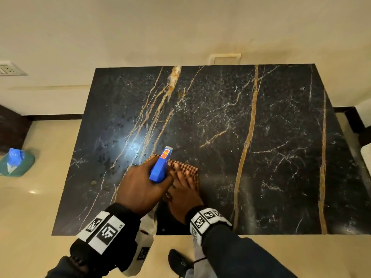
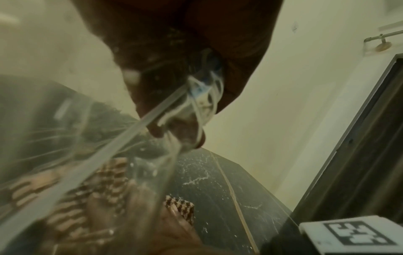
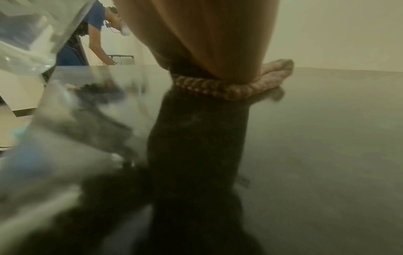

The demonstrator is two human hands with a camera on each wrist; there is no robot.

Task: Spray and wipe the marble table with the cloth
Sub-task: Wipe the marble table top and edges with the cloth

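Note:
A black marble table (image 1: pixel 261 117) with gold and white veins fills the head view. My left hand (image 1: pixel 144 185) grips a clear spray bottle with a blue trigger head (image 1: pixel 160 165), held above the table's near middle with the nozzle pointing away. Through the left wrist view I see the clear bottle (image 2: pixel 91 169) close up. A brown checked cloth (image 1: pixel 186 169) lies flat on the marble beside it. My right hand (image 1: pixel 185 189) presses down on the cloth with straight fingers. In the right wrist view the cloth (image 3: pixel 240 89) bunches under my palm.
Spray droplets and a bright light glare (image 1: pixel 124 145) sit on the marble left of the cloth. A teal bottle with a blue top (image 1: pixel 16 161) stands on the beige floor to the left. Another person (image 3: pixel 91 34) bends over in the background.

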